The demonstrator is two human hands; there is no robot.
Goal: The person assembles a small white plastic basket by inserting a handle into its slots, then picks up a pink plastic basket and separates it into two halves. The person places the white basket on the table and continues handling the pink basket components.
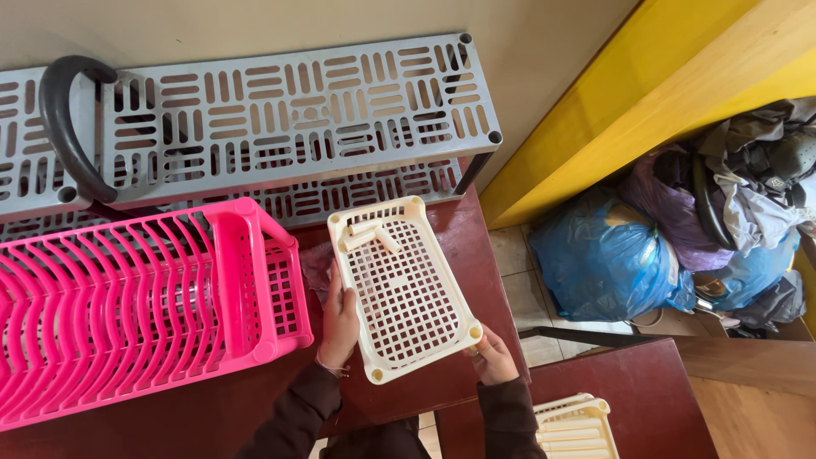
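1. Nearest, bottom edge: one second cream tray (578,425), partly cut off by the frame, resting on the near dark red table (646,382). Holds several cream tubular pieces; exact count not discernible.
2. Left hand (338,327): closed on the left long edge of the cream perforated tray (404,285), fingers wrapped under the rim, thumb on top.
3. Right hand (493,355): pinching the near right corner of the same tray, fingers curled around the rim.
4. Cream perforated tray: one unit, rectangular, grid floor, held tilted above the dark red tabletop (459,229) between both hands. Round sockets visible at the near corners.
5. Tray contents: cream cylindrical pegs (371,235) lying loose at the far end; two clearly visible, possibly a third beneath.
6. Left of the tray: one pink plastic rack (127,297) with curved ribs and a lattice end compartment, resting on the tabletop, just beside the left hand. Contents of the compartment not discernible.
7. Farther back: grey slotted shelf (280,110), two tiers visible, upper above lower, against the wall. One black curved handle (64,119) lying on the upper tier at left.
8. Far right, on the floor: blue plastic bags (603,255), at least two, one purple bag (671,212), and a heap of grey cloth (756,170) piled on top, beside a yellow panel (620,93).
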